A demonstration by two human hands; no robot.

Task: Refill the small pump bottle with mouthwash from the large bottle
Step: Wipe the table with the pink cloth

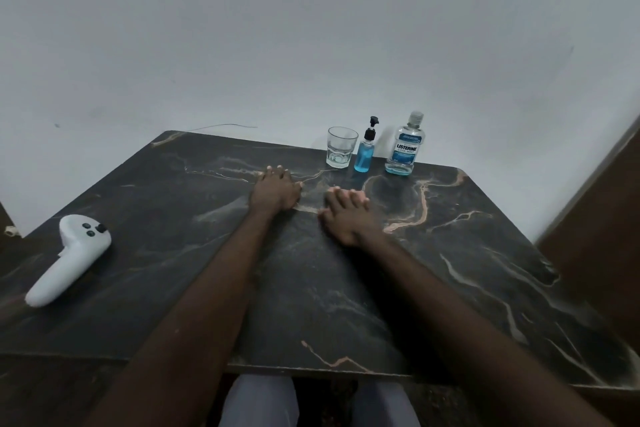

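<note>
Far edge of the surface (381,288): small pump bottle (364,154), upright, blue liquid in much of its body, just beside a glass (341,147) and near the large bottle (403,149). Looks light, stiff and smooth; probably tips easily, so best held round the body while twisting off the black pump collar. Large bottle: cap on, only a low blue pool at the bottom, so likely light too; slick plastic, best taken round the labelled middle. Left grip (275,192) and right grip (346,215): flat, fingers straight, palms down on the surface, holding nothing, short of the bottles. White controller (69,260) lying far left.
</note>
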